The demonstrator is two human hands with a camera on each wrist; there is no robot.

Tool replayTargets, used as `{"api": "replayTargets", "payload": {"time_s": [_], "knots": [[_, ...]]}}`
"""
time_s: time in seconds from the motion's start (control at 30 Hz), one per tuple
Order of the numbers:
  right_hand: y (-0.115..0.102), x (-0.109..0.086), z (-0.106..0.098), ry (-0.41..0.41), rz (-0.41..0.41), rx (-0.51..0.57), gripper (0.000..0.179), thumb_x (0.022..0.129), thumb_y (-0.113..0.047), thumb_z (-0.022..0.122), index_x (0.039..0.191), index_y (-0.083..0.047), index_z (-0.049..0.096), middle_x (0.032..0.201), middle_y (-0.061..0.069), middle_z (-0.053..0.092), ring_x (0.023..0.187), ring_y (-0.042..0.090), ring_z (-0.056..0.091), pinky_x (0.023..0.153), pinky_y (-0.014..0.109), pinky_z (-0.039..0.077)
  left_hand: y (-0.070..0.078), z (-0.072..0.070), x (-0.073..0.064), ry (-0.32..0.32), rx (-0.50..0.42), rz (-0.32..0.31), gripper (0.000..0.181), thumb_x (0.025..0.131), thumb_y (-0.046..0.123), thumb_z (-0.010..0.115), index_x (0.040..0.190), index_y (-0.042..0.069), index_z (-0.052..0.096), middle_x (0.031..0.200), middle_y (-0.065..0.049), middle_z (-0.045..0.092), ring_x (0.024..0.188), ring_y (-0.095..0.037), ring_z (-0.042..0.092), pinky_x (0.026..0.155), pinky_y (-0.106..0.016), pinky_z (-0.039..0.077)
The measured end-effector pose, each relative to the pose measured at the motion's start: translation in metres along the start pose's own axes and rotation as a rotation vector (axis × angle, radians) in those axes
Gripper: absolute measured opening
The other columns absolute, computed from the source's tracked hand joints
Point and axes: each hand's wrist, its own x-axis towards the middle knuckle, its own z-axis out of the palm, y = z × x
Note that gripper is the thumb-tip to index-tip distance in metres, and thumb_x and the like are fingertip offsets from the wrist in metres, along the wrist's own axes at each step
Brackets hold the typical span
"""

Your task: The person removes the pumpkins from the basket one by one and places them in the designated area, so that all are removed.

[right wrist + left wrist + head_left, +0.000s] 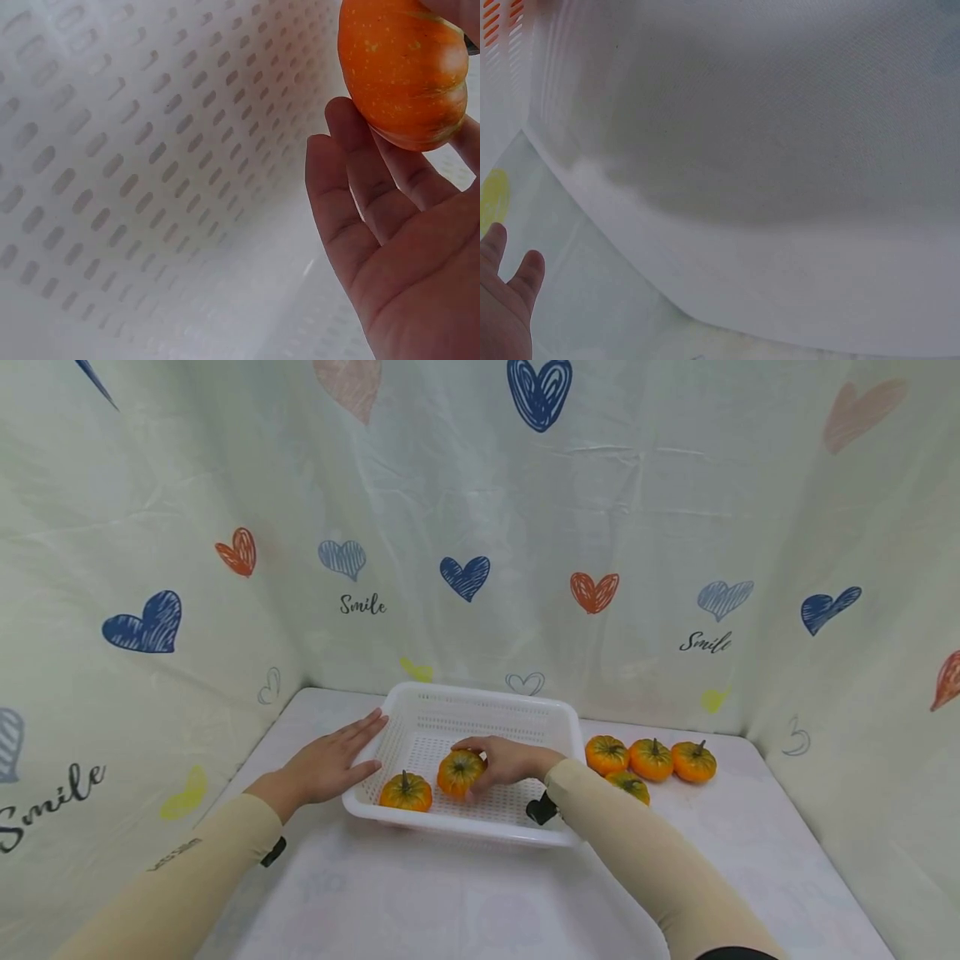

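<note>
Inside a white perforated basket (480, 835), my right hand (513, 758) grips a small orange-green pumpkin (459, 774). The right wrist view shows that pumpkin (405, 71) between the thumb and fingers of the hand (420, 255). Another pumpkin (406, 792) sits to its left in the basket's front left corner. My left hand (330, 764) rests at the basket's left rim with its fingers straight. Only part of this hand (506, 300) appears in the left wrist view.
Right of the basket, several pumpkins (651, 760) stand close together on the white-covered table (420, 902). One pumpkin (628, 786) is partly hidden behind the right forearm. A curtain (480, 510) printed with hearts encloses the back and sides.
</note>
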Motion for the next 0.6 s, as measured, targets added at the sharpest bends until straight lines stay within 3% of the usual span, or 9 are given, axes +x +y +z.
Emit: {"api": "replayTargets", "payload": {"time_s": [0.27,0.6], "knots": [[-0.003,-0.003,-0.011,0.037,-0.035,0.038,0.081,0.08,-0.025,0.085,0.151,-0.019,0.044,0.14,0.003,0.052,0.114,0.016,0.054,0.101,0.034,0.045,0.001,-0.002,-0.001,0.001,-0.012,0.008,0.072,0.102,0.043,0.05,0.159,0.01,0.022,0.165,-0.011,0.016,0.146,-0.036,0.026,0.112,-0.059,0.029],[-0.005,-0.012,-0.028,0.108,-0.015,0.063,0.078,0.08,-0.03,0.086,0.147,-0.026,0.047,0.134,0.001,0.054,0.109,0.017,0.056,0.094,0.03,0.05,0.0,-0.002,0.0,-0.006,-0.004,0.016,0.073,0.102,0.045,0.048,0.16,0.01,0.021,0.165,-0.011,0.016,0.146,-0.035,0.026,0.112,-0.059,0.03]]}}
